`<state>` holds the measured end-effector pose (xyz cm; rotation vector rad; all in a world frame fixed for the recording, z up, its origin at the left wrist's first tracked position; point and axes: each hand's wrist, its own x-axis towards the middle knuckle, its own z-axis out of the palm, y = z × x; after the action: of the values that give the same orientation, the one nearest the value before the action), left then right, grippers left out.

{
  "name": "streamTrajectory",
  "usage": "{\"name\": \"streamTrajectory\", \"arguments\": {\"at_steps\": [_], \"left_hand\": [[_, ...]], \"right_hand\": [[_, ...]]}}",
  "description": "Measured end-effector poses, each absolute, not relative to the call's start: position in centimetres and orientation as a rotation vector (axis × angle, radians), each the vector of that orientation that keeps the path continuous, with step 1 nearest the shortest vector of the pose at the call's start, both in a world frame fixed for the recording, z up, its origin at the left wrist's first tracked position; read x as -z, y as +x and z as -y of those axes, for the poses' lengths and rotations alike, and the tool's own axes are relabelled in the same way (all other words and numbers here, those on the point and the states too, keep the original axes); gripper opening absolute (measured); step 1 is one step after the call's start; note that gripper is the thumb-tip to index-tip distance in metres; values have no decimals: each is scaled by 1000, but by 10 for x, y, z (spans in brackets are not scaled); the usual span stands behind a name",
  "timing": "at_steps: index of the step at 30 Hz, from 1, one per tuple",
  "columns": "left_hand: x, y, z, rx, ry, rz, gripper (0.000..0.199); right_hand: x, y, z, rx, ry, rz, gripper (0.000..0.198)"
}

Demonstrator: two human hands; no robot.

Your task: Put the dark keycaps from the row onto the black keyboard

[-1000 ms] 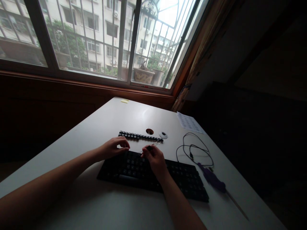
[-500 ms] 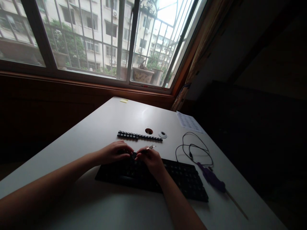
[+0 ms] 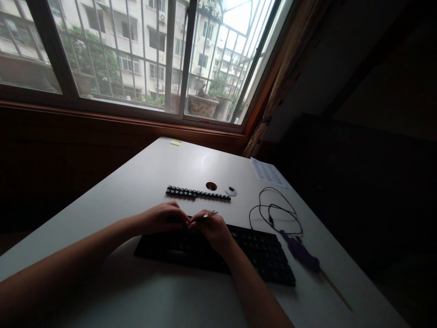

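A black keyboard [image 3: 259,250] lies on the table beneath both my hands. My right hand [image 3: 213,230] is closed around a small keycap puller [image 3: 210,214], whose thin metal prongs stick out to the right above the knuckles. My left hand [image 3: 164,217] is over the keyboard's far left part, fingers pinched together. The fingertips of the two hands meet there, and what lies between them is too dark to make out. Beyond the hands, black keycaps [image 3: 198,193] stand in neat rows on the table.
To the right are a coiled black cable [image 3: 261,205] and a purple-handled tool [image 3: 302,253] with a long thin shaft. A cable hole [image 3: 211,186], its round cover [image 3: 231,191], printed paper [image 3: 269,172] and yellow notes [image 3: 175,142] are farther back. A barred window [image 3: 136,54] faces the table.
The fingertips of both hands have drawn closer together over the keyboard. The puller in my right hand has tilted flatter, and its prongs have shifted slightly left and down.
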<state>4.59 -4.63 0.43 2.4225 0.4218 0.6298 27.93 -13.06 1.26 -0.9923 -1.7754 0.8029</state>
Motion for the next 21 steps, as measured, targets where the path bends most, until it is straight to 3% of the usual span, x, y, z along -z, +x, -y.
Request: {"name": "streamTrajectory", "arguments": {"at_steps": [13, 21], "left_hand": [[-9, 48, 54, -602, 2426, -469, 20], [-7, 47, 54, -620, 2359, -491, 36]], "right_hand": [[-11, 278, 129, -914, -929, 1758, 14], [-5, 279, 128, -891, -951, 1719, 15]]}}
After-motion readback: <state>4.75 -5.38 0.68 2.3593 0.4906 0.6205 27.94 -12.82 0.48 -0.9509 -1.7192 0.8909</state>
